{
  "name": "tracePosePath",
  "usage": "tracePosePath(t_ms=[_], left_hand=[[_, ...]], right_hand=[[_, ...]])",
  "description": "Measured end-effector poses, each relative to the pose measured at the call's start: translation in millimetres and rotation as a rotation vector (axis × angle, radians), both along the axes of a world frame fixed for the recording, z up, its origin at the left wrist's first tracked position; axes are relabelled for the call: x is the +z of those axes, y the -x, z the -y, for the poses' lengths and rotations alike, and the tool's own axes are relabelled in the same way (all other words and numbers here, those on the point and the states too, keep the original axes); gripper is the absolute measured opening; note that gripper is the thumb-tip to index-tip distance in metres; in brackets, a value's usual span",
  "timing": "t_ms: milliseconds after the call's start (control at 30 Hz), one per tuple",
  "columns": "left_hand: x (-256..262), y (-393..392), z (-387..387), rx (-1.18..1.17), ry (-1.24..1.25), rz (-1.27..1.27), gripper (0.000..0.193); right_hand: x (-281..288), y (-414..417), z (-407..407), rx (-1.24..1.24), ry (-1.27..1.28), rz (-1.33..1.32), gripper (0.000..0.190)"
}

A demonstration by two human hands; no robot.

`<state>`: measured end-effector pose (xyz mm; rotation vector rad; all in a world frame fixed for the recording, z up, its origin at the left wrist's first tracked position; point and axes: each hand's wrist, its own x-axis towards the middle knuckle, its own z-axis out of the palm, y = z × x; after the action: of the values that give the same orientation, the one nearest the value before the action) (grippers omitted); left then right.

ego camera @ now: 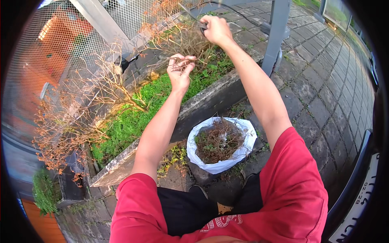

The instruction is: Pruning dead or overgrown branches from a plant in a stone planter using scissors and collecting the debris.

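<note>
My left hand (181, 73) is closed around a few dry brown twigs (179, 60) above the middle of a stone planter trough (209, 94). Farther out, my right hand (217, 30) grips a tool (202, 29) with a dark handle. A thin metal blade seems to reach from it to the upper left, among the dry stems; its exact kind is hard to tell. Below both hands, a dry, leafless shrub (179, 38) stands at the trough's far end. Green low plants (127, 121) cover the soil. A white plastic bag (223, 168), open at the top, holds dry clippings (220, 141).
A second withered shrub (121, 94) spreads over the trough's left side toward a metal mesh fence (27, 76). To the right rises a grey metal post (275, 36), with a black cable (234, 10) behind it. Paving stones (319, 91) extend right toward a vehicle's bumper (349, 182).
</note>
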<state>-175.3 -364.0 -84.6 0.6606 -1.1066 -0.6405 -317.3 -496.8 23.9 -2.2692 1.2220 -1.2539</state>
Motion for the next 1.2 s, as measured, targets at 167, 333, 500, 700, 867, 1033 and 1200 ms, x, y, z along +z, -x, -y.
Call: tracePosePath(t_ms=[167,333,500,700,867,1033,1200], left_hand=[[0.4,1.0,3.3,-0.035,0.021,-0.036,0.039],[3.4,-0.9,7.1,-0.015,0.027,-0.076,0.038],[6.1,2.3,8.2,0.069,-0.002,-0.032,0.036],[6.4,9.1,7.7,-0.009,0.015,-0.038,0.037],[6.5,4.4,3.8,0.006,0.047,0.104,0.034],[8.7,13.3,-2.1,0.117,-0.024,0.365,0.037],[10.6,18.3,-9.1,0.137,-0.060,0.418,0.033]], right_hand=[[20.0,56.7,15.4,-0.168,0.054,0.255,0.024],[76.3,88.1,-35.4,0.175,0.033,0.514,0.021],[61.5,109.8,-116.1,0.662,-0.302,0.026,0.028],[22.4,138.7,-133.1,0.732,-0.332,-0.405,0.067],[34.4,147.6,-110.8,0.678,-0.401,0.015,0.061],[10.7,117.9,-71.3,0.445,-0.223,0.081,0.049],[7.7,56.4,-67.8,0.619,-0.134,0.223,0.055]])
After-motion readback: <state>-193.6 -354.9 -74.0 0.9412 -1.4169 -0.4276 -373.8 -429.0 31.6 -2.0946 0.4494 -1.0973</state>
